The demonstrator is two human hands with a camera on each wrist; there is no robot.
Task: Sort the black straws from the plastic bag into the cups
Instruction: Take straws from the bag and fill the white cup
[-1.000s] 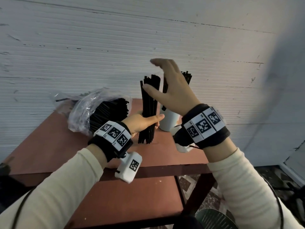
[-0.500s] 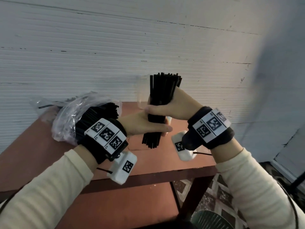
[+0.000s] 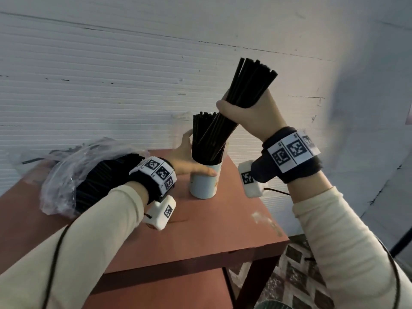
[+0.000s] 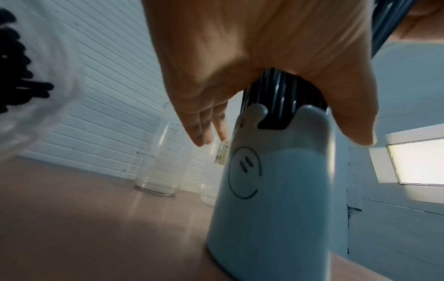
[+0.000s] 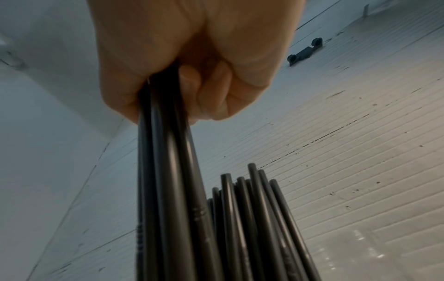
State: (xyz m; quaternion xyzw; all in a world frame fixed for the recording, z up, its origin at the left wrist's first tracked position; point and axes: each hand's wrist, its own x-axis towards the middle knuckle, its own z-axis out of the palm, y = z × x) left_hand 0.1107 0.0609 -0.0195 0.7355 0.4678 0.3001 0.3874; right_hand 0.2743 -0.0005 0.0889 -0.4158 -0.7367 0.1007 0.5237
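My right hand (image 3: pixel 245 112) grips a bundle of black straws (image 3: pixel 252 83) around its middle. The bundle leans to the right, its lower ends going into a pale cup (image 3: pixel 204 186) with a smiley face that holds several upright straws (image 3: pixel 201 134). My left hand (image 3: pixel 185 157) straddles the cup's rim, thumb across the front and straight fingers behind. The left wrist view shows that hand (image 4: pixel 264 47) over the cup (image 4: pixel 276 190). The right wrist view shows the fist (image 5: pixel 192 66) around the bundle (image 5: pixel 168 190). The plastic bag (image 3: pixel 66 175) of straws lies to the left.
The brown table (image 3: pixel 200 241) ends just right of the cup, with a lower shelf beneath. Clear glass cups (image 4: pixel 161 171) stand behind the pale cup near the ribbed white wall. Tiled floor lies off the table's right side.
Both hands held the bundle upright over the table. My left hand has let go and moved to the cup, while my right hand carried the bundle right and tilted it into the cup.
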